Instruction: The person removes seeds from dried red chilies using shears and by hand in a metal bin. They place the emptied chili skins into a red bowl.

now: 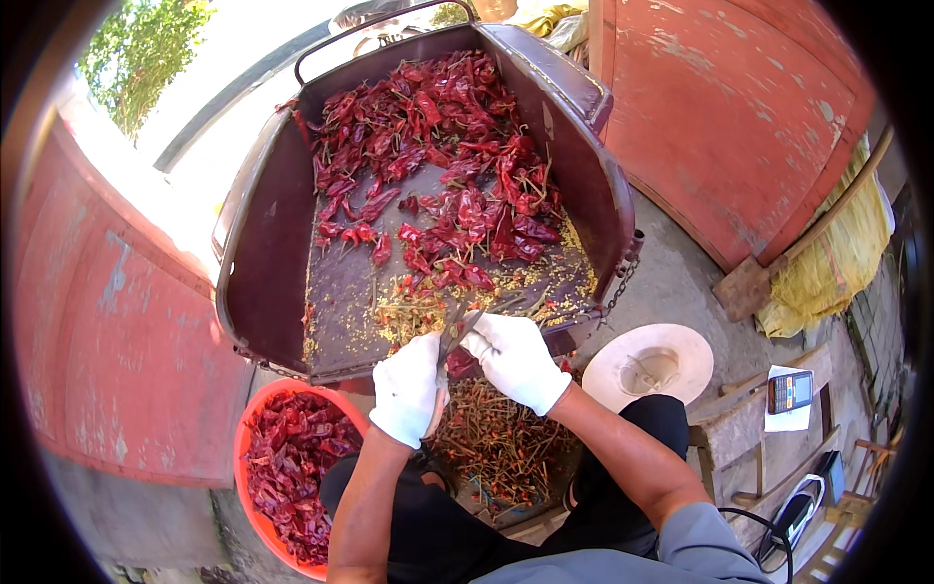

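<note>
My left hand, in a white glove, is shut around a pair of dark metal scissors. Their blades point up toward the cart. My right hand, also gloved, is closed close against the blades. A dark red dried chili pepper shows just under its fingertips and seems held there, partly hidden. Beyond both hands, a heap of dried red chilies lies in the maroon metal cart bed. Yellow seeds and stem bits are scattered near its front edge.
An orange-red tub full of chilies stands at left. Cut stems pile between my legs. To the right are a pale hat, a wooden bench with a mobile phone, and a red door panel. A chain hangs from the cart.
</note>
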`<action>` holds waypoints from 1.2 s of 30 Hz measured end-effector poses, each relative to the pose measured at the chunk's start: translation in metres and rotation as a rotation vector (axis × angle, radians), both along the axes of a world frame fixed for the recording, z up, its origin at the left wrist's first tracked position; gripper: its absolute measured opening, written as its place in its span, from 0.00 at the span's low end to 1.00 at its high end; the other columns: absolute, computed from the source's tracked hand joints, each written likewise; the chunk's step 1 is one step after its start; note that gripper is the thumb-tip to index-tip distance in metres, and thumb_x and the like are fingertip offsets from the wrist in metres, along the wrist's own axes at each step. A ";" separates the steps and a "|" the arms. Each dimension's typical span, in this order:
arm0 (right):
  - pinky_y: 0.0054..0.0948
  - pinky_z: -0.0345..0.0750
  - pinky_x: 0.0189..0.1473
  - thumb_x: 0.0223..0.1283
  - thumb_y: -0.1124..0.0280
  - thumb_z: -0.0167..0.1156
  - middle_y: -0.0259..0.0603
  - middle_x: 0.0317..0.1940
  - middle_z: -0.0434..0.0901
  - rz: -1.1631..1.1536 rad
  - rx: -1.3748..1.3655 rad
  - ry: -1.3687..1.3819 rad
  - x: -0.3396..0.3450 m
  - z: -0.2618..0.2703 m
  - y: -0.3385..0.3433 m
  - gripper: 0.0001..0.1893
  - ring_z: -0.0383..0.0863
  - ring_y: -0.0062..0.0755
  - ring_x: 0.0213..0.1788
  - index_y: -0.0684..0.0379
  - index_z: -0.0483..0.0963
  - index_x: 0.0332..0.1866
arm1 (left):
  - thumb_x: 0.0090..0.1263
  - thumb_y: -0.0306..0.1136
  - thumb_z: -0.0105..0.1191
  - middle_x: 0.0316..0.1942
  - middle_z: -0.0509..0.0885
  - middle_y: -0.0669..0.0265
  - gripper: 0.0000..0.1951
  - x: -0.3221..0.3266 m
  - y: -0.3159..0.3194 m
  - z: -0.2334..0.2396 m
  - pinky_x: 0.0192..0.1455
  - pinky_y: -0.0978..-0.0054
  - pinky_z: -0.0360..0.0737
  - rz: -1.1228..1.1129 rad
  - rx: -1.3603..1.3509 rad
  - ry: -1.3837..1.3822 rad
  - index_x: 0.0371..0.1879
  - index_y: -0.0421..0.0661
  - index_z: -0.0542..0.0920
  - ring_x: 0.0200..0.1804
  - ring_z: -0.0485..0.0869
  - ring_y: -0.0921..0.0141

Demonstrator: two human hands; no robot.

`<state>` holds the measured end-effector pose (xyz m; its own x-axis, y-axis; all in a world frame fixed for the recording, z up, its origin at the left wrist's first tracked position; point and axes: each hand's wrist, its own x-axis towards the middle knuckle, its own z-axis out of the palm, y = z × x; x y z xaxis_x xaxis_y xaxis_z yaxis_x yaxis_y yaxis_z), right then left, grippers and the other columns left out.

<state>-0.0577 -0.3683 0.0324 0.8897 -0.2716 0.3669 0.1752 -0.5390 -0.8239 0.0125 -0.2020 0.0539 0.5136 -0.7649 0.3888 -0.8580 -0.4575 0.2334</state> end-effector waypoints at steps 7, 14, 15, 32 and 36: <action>0.24 0.75 0.24 0.76 0.64 0.53 0.36 0.30 0.84 0.106 0.879 0.388 -0.001 0.013 -0.006 0.12 0.78 0.18 0.24 0.63 0.77 0.47 | 0.67 0.30 0.64 0.23 0.83 0.54 0.09 0.006 -0.004 -0.016 0.33 0.70 0.80 0.267 -0.376 0.323 0.41 0.41 0.82 0.26 0.84 0.61; 0.21 0.78 0.32 0.73 0.69 0.57 0.33 0.42 0.80 0.172 1.423 0.073 0.008 0.007 -0.038 0.12 0.79 0.21 0.33 0.60 0.74 0.57 | 0.61 0.45 0.64 0.34 0.88 0.51 0.19 0.086 0.037 -0.009 0.45 0.57 0.82 0.697 0.372 0.035 0.46 0.48 0.84 0.40 0.88 0.52; 0.21 0.81 0.35 0.73 0.71 0.58 0.33 0.44 0.80 0.175 1.448 0.052 0.009 0.004 -0.046 0.13 0.80 0.22 0.36 0.60 0.73 0.58 | 0.60 0.46 0.64 0.35 0.88 0.52 0.20 0.096 0.040 -0.015 0.46 0.58 0.83 0.725 0.385 0.024 0.46 0.48 0.84 0.42 0.88 0.53; 0.29 0.86 0.48 0.63 0.85 0.57 0.43 0.49 0.82 0.146 1.537 -0.049 0.006 0.014 -0.077 0.19 0.85 0.34 0.46 0.65 0.73 0.59 | 0.69 0.49 0.58 0.39 0.87 0.57 0.18 0.067 -0.110 -0.032 0.44 0.57 0.81 0.141 0.301 0.026 0.53 0.55 0.84 0.41 0.87 0.56; 0.28 0.86 0.43 0.65 0.80 0.59 0.41 0.44 0.83 0.079 1.560 -0.011 0.004 0.014 -0.078 0.13 0.85 0.31 0.43 0.63 0.74 0.54 | 0.65 0.41 0.62 0.33 0.87 0.60 0.10 0.072 -0.107 -0.045 0.43 0.61 0.82 0.260 0.224 0.058 0.39 0.51 0.87 0.40 0.86 0.58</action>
<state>-0.0537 -0.4463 0.0460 0.9189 -0.3302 -0.2160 0.1703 0.8257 -0.5378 0.0848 -0.3090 0.0086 0.7187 -0.6687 0.1905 -0.6944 -0.7045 0.1467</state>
